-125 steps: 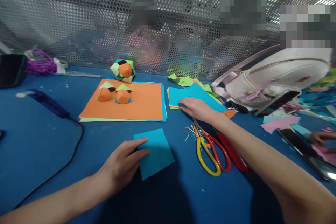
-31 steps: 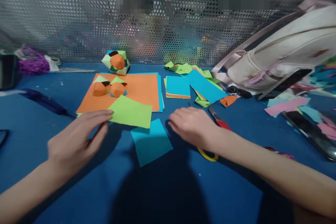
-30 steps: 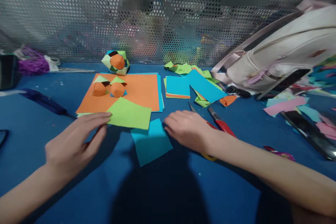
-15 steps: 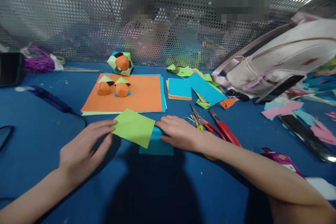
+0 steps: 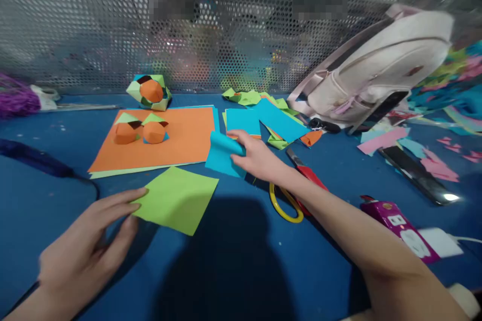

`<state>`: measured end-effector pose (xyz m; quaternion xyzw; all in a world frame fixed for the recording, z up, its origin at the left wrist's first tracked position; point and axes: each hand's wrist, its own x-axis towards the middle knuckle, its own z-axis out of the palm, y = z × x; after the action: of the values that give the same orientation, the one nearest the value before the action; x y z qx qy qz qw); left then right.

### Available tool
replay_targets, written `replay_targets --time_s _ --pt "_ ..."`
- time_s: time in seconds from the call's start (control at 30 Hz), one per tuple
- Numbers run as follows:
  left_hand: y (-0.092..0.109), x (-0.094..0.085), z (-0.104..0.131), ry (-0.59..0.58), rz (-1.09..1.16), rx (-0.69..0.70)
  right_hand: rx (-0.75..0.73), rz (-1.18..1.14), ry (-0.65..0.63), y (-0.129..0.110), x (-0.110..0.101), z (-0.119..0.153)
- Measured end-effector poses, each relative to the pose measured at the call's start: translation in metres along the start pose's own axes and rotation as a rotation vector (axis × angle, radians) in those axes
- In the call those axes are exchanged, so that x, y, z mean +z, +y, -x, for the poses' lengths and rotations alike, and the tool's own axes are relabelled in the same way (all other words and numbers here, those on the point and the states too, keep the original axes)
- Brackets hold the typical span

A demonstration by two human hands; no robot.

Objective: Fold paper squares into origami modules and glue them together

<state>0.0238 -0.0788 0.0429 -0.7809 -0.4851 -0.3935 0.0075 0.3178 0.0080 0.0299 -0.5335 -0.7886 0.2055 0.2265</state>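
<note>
Head view. Blue table [image 5: 241, 271], perforated metal screen [image 5: 94, 20] along the far edge.

Left hand [image 5: 81, 256], near left: fingers loosely spread, tips touching the left corner of the green square [image 5: 175, 199], which lies flat on the table. Nothing clasped; hand only rests against the sheet's edge.

Right hand [image 5: 256, 158], centre: thumb and fingers pinched on the blue square [image 5: 222, 158], gripping its right edge. Sheet is lifted and curled, its left part hanging toward the table, just beyond the green square's far corner.

Far left of centre: orange sheet [image 5: 184, 135] on a stack, two folded orange pieces [image 5: 139, 130] on it, paper ball [image 5: 149, 92] behind it.

Far of right hand: blue stack [image 5: 241, 120] and loose scraps [image 5: 278, 120].

Under the right forearm: scissors [image 5: 288, 200], yellow and red handles.

Far right: pale backpack [image 5: 376, 70], phone [image 5: 417, 175]. Near right: purple box [image 5: 399, 220].
</note>
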Motion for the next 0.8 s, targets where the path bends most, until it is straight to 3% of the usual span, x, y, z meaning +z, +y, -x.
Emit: replay_targets --time_s 0.07,0.13,0.27,0.4,0.53,0.67,0.8 --pt "0.007 0.005 0.003 -0.081 0.009 -0.044 -0.046 0.106 0.068 0.014 0.004 -0.005" --pt "0.012 0.011 0.006 -0.118 0.061 0.035 -0.092 0.248 0.133 0.021 0.004 -0.005" --pt "0.014 0.019 0.011 -0.229 0.046 0.142 -0.183 0.302 0.243 0.009 -0.009 0.004" --pt "0.015 0.025 0.015 -0.316 0.106 0.146 -0.308 0.238 0.068 -0.027 -0.018 0.025" --pt "0.019 0.026 0.015 -0.345 0.15 0.136 -0.413 0.145 -0.134 -0.048 -0.002 0.048" --pt "0.019 0.02 0.022 -0.394 0.168 0.237 -0.264 -0.035 -0.144 -0.045 0.018 0.073" --pt "0.018 0.016 0.037 -0.432 0.324 0.433 0.08 -0.393 -0.155 -0.044 0.022 0.101"
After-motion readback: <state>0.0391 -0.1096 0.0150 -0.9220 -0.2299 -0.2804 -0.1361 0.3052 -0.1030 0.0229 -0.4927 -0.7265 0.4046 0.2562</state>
